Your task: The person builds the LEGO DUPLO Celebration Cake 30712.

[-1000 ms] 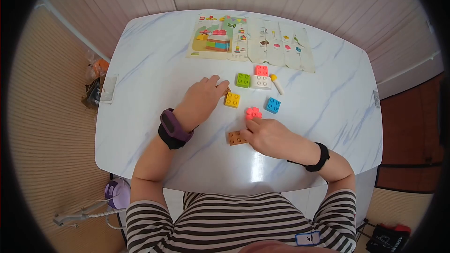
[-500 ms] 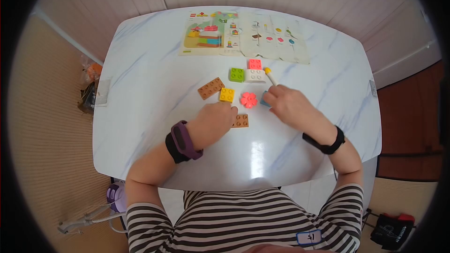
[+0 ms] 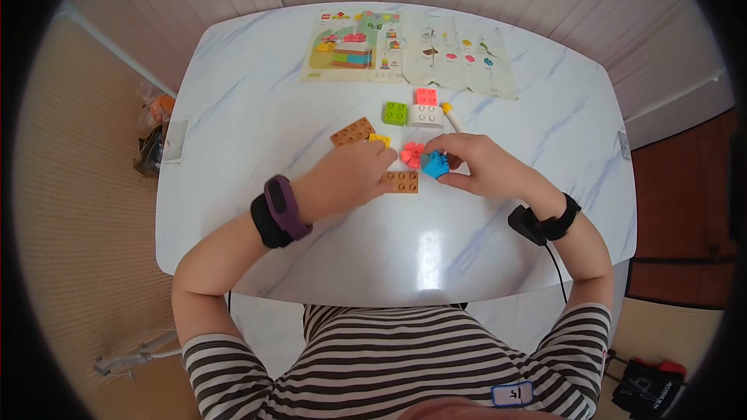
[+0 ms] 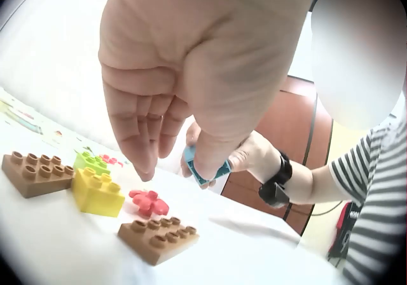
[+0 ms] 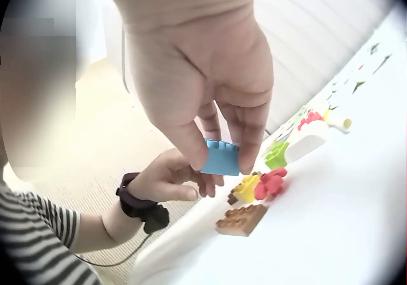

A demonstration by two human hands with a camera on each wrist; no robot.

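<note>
My right hand (image 3: 494,165) pinches a blue brick (image 5: 220,159) between thumb and fingertips, holding it raised and tilted beside the pink flower piece (image 3: 412,155). Nothing is in my left hand (image 4: 191,62), whose fingers reach down loosely over the bricks. In the head view that hand partly covers the yellow brick (image 3: 380,141) and the left end of the near brown brick (image 3: 403,182). Another brown brick (image 3: 352,131) lies just behind the yellow one. Both brown bricks rest studs up.
Farther back are a green brick (image 3: 395,113), a white brick (image 3: 426,115) with a pink brick (image 3: 426,97) behind it, and a white stick with a yellow tip (image 3: 453,118). A creased instruction sheet (image 3: 459,62) lies along the far side of the marbled table (image 3: 233,109).
My right hand left the near brown brick, went to the blue brick and lifted it leftward. My left hand came from the far brown brick toward the near one, which now lies farther back.
</note>
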